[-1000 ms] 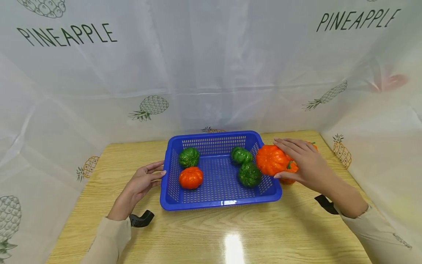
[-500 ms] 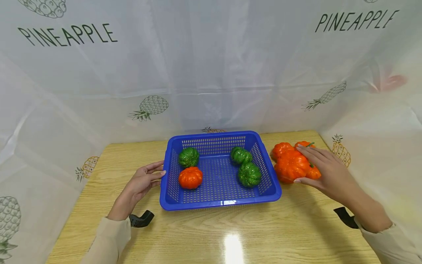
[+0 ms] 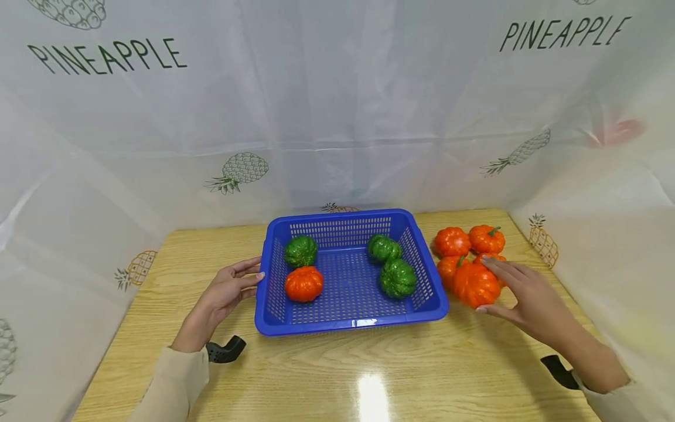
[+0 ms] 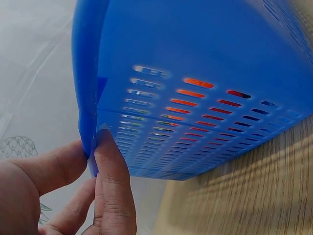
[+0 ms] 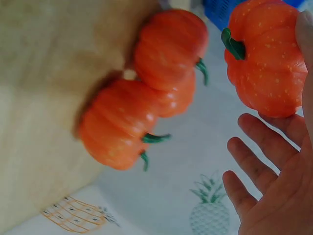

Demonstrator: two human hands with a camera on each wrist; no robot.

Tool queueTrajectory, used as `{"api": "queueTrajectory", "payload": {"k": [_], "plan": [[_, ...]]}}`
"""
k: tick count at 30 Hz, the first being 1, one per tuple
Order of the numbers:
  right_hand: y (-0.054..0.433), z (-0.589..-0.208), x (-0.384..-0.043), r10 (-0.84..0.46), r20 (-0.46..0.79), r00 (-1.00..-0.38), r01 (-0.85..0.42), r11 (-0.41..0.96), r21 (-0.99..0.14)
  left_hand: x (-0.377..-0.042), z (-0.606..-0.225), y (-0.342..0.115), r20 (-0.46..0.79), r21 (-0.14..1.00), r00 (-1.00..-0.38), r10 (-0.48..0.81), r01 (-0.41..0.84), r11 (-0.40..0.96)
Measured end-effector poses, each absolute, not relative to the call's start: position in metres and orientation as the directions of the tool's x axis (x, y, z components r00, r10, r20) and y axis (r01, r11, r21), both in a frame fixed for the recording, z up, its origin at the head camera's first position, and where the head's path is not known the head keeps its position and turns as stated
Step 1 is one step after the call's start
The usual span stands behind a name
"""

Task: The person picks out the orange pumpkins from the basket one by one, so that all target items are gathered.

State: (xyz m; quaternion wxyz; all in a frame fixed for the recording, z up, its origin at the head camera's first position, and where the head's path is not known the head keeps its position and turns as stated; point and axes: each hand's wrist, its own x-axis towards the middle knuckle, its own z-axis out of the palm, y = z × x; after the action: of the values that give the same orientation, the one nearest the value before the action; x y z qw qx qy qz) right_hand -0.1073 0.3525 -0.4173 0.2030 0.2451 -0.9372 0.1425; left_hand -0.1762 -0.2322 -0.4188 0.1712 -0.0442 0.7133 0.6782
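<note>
My right hand (image 3: 527, 302) holds an orange toy pumpkin (image 3: 476, 285) between thumb and fingertips, right of the basket. Its green stem (image 5: 234, 45) shows in the right wrist view. Close behind it, several other orange pumpkins (image 3: 452, 241) are grouped on the table, one partly hidden by the hand. My left hand (image 3: 229, 290) pinches the left rim of the blue plastic basket (image 4: 88, 73), thumb on one side and fingers on the other. Inside the basket, an orange pumpkin (image 3: 304, 284) and a green one (image 3: 301, 251) lie at left; two green pumpkins (image 3: 398, 278) lie at right.
The basket stands mid-table on a wood-grain table (image 3: 295, 375). A pale curtain (image 3: 337, 117) printed with pineapples hangs behind and at both sides. Black wrist mounts (image 3: 227, 350) project near both forearms.
My right hand has moved right and toward me with the orange pumpkin, from the basket's right rim to the front of the orange group. My left hand has stayed at the basket rim.
</note>
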Motion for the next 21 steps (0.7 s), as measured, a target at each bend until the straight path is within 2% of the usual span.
{"api": "queueTrajectory", "payload": {"k": [6,21], "plan": [[0.349,-0.435,-0.100,-0.404,0.422,-0.812,-0.514,0.837,-0.189,-0.176,-0.419,-0.232,-0.304,0.952,-0.939,0.164,-0.294,0.079],[0.343,-0.459,-0.097,-0.435,0.415,-0.799,-0.528,0.837,-0.142,-0.175,-0.420,-0.233,-0.303,0.953,-0.938,0.169,-0.293,0.082]]}}
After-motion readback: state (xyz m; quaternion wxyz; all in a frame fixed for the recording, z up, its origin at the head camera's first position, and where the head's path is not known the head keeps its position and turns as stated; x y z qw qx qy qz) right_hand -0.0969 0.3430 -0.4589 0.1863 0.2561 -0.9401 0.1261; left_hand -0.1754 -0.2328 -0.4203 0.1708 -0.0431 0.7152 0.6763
